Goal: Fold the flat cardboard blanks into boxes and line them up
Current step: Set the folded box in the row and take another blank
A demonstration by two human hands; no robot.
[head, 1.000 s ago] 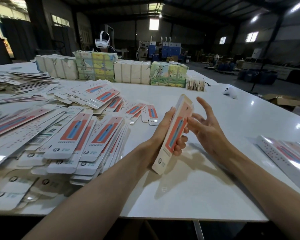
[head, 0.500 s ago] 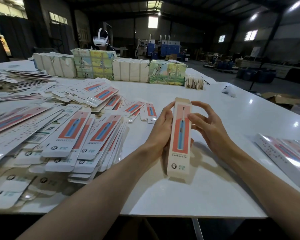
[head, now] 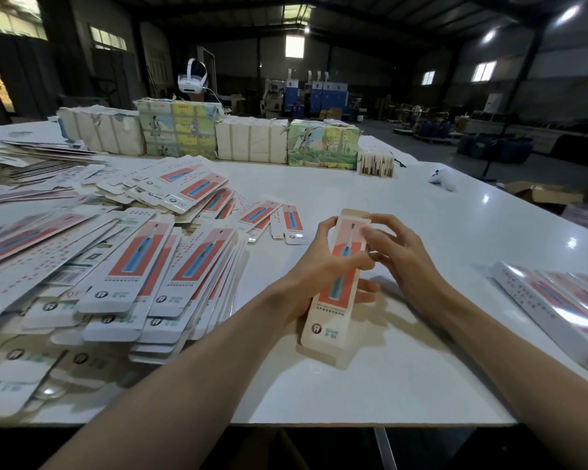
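Box (head: 326, 320) held in L hand (head: 318, 262); R hand (head: 403, 261) seemingly pinches its top.

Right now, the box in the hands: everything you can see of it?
The toothbrush box is a long, slim, cream card carton, folded into shape. Its front shows a blue toothbrush on a red panel, a tooth logo near the lower end. It tilts away from the person. The left hand grips its middle, thumb across the front; the right hand pinches its upper end. Its lower end hangs near the white table; contact unclear.
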